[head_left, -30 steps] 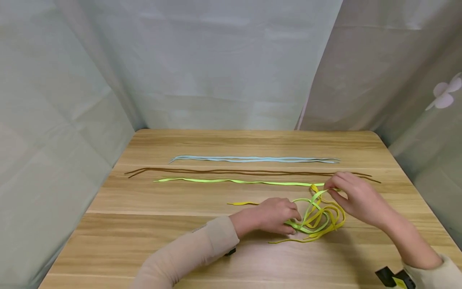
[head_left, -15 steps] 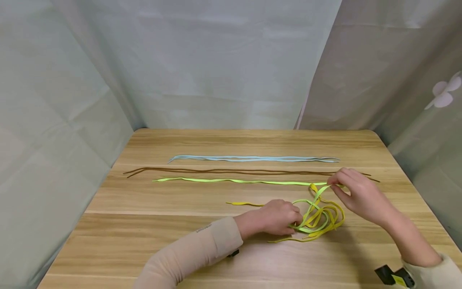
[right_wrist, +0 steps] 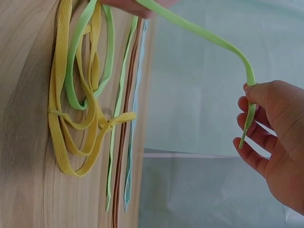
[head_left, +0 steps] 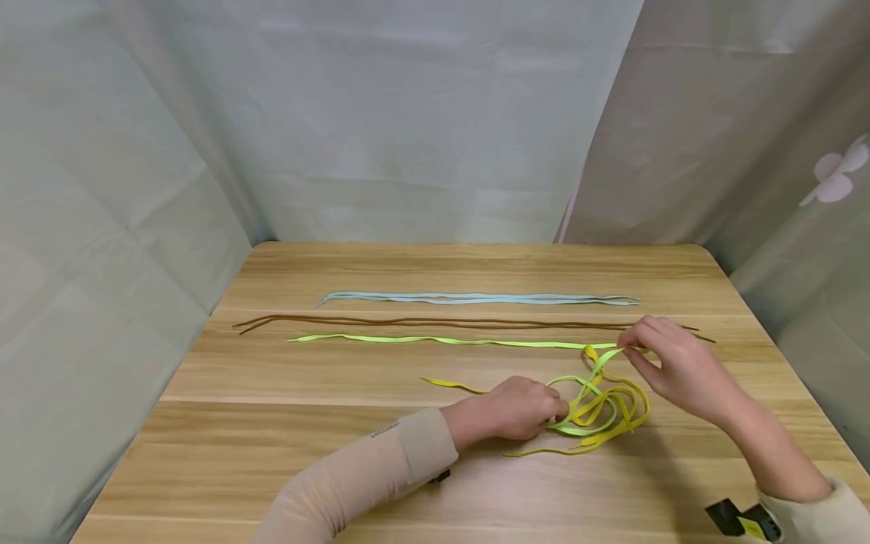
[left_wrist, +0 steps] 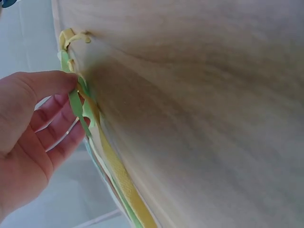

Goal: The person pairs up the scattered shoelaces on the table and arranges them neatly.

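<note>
My right hand [head_left: 669, 366] is raised over the right side of the table. In the right wrist view its thumb and fingers pinch a lime-green shoelace [right_wrist: 204, 34] close to its tip, and the lace runs across to the other hand. Low over the tabletop, my left hand [head_left: 519, 408] pinches green lace [left_wrist: 76, 102] between thumb and fingers, with yellow lace right beside it. Between both hands lies a loose tangle of yellow shoelace [head_left: 640, 404], looped through with the green one. One yellow tip sticks out left of my left hand.
Behind the tangle, a second lime-green shoelace [head_left: 408, 339] lies stretched out sideways. Beyond it run a pair of brown laces [head_left: 435, 323] and several light-blue strands [head_left: 489, 299], roughly parallel. Grey curtains [head_left: 408, 136] surround the wooden table [head_left: 272, 453].
My right hand has risen slightly, away from me, drawing the green lace along. My left hand has shifted a little to the right. The yellow tip beside it has slid slightly left.
</note>
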Tool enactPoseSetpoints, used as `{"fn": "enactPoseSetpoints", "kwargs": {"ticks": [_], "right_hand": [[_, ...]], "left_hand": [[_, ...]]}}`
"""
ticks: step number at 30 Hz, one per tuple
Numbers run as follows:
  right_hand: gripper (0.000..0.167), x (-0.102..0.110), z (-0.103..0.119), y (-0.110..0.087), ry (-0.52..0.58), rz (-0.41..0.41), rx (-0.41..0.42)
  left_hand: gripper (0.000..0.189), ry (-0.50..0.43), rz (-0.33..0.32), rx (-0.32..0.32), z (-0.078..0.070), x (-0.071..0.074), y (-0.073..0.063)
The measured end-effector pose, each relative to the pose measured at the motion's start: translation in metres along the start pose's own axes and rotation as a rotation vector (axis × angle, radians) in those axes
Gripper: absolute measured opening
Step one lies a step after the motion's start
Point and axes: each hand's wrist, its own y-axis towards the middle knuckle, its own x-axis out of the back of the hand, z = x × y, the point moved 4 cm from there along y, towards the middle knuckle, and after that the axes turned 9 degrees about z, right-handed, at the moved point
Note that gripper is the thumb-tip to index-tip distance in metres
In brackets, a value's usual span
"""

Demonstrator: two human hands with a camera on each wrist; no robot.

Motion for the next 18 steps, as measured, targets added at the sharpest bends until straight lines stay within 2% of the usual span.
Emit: {"fn": "enactPoseSetpoints", "kwargs": {"ticks": [8, 18], "right_hand": [[0.051, 0.000, -0.007, -0.006, 0.002, -0.021, -0.002], [0.052, 0.002, -0.018, -0.017, 0.002, -0.021, -0.044]], "left_hand": [[0.023, -0.052, -0.068, 0.013, 0.004, 0.010, -0.018], [0.023, -0.052, -0.154, 0.092, 0.022, 0.029, -0.061]]}}
